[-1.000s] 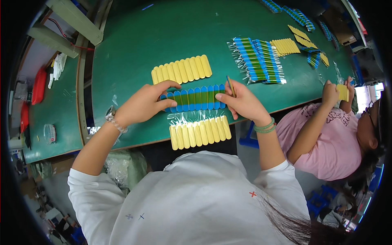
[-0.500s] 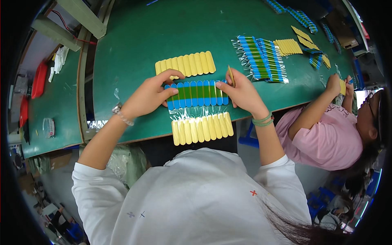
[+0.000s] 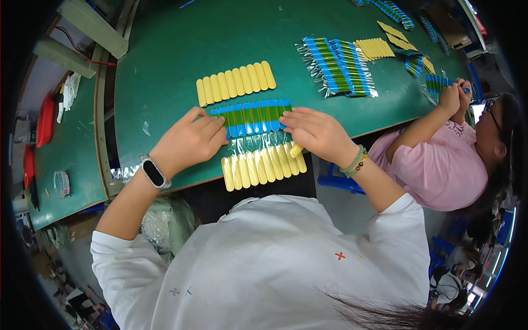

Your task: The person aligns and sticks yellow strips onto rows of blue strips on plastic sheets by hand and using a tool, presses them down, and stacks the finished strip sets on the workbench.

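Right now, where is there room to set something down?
Bare tabletop lies left of the upper yellow row, and beyond it to the striped packs. Crowded: between left hand and right hand, along the striped row, around those packs.

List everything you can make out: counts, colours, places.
Table surfaces: two, green, centre and left
Stick row: one, blue-green, centre
Plain rows: two, yellow, above and below it
Wrapped rows: two, blue-green, upper right
Farther sticks: several, yellow and blue-green, right
Held stick: one, yellow, in right hand
Unclear objects: two, red, far left
Container: one, clear, left
Crumpled plastic: some, clear, below table
Person: one, pink shirt, right
Left hand: one, bare, at row's left end
Right hand: one, bare, at row's right end
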### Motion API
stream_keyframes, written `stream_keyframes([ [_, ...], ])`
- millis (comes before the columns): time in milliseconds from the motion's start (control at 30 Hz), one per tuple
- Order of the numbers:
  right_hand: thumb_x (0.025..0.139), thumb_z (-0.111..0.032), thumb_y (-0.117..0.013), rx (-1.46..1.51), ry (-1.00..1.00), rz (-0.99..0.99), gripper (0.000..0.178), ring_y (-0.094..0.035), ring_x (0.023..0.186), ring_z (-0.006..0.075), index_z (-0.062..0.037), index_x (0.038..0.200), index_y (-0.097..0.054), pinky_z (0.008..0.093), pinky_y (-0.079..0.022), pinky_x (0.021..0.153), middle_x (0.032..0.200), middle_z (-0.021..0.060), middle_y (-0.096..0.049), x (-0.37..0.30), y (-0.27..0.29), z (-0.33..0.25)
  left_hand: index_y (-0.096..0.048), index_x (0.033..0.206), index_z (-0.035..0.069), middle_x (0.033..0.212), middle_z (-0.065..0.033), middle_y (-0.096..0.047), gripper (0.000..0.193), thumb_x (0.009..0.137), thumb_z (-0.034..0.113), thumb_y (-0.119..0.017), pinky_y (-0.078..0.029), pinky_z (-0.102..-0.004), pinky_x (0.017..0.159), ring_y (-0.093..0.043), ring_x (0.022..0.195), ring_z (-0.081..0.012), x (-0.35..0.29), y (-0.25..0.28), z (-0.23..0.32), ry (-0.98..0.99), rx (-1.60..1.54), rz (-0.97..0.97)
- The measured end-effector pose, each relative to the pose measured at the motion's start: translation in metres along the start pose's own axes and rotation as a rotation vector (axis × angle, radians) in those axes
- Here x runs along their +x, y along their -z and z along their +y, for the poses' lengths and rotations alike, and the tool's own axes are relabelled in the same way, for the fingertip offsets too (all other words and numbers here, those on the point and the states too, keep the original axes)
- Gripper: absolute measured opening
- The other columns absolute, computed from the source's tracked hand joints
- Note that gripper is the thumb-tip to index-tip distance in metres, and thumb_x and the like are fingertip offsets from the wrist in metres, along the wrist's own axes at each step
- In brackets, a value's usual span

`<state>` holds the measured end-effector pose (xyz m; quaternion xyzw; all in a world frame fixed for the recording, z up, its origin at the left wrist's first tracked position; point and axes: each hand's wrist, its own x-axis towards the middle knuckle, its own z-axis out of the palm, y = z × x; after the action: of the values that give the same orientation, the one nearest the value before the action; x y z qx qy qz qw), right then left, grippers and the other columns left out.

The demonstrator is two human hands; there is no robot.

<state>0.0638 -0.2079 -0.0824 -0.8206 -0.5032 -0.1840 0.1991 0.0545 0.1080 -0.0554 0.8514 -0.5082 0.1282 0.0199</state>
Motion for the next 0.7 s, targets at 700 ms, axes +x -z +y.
stream_keyframes([
  [700, 0.079, -0.007, -0.072, 0.124, -0.019, -0.076, 0.023, -0.066, 0.104, 0.0314, -0.0020, 0.095, -0.057, 0.0461, -0.054, 0.095, 0.114, 0.0105, -0.069, 0.017, 0.003, -0.006, -0.062, 0.119, 0.005, 0.124, -0.0094, -0.064, 0.049, 0.077, 0.025, -0.077, -0.046, -0.0397, 0.095, -0.062, 0.108, -0.0253, 0.001, 0.006, -0.005, 0.227, -0.235, 0.042],
])
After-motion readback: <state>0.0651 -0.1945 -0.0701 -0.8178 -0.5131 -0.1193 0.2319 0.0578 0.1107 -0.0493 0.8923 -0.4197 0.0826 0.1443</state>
